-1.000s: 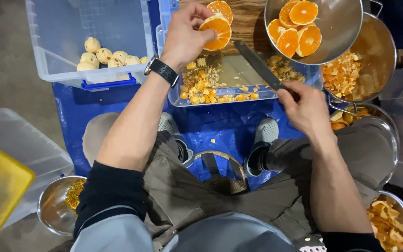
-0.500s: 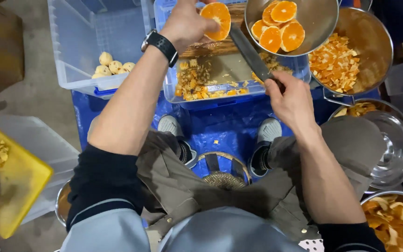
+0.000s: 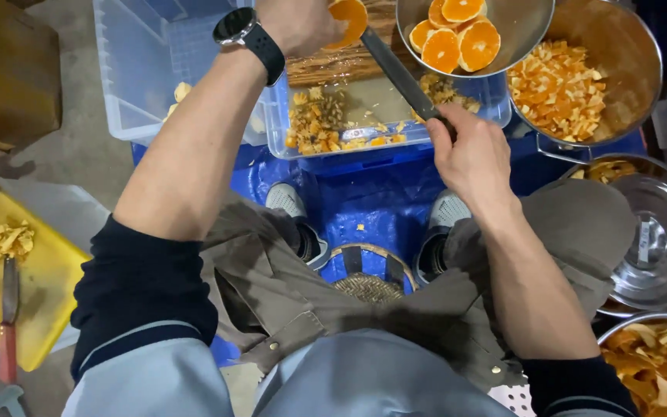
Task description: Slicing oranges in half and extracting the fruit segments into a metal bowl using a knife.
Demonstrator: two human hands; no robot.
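Peeling work is sitting somewhere in the middle, judging by the piles. The left hand (image 3: 299, 23), wearing a black wristwatch (image 3: 247, 32), is closing its fingers on a peeled orange fruit (image 3: 347, 19) and pressing it against the brown wooden cutting board (image 3: 326, 68) at the top edge of the view. The right hand (image 3: 472, 154) is clamping round the handle of a long dark-bladed knife (image 3: 397, 71), whose blade is slanting up toward the fruit.

Several peeled, cut orange pieces are already lying in the round steel bowl (image 3: 530, 31) just beside the board, and a heap of chopped orange peel is filling the large steel pot (image 3: 627, 46) to the right. More peel scraps are gathering in the clear shallow plastic tray (image 3: 384, 143) under the board. A few pale round items are remaining in the clear plastic tub (image 3: 137, 69) on the left, partly hidden by the forearm, so some work appears to be left. A yellow plastic board (image 3: 48, 286) with a red-handled knife (image 3: 8, 324) is lying apart at the left.
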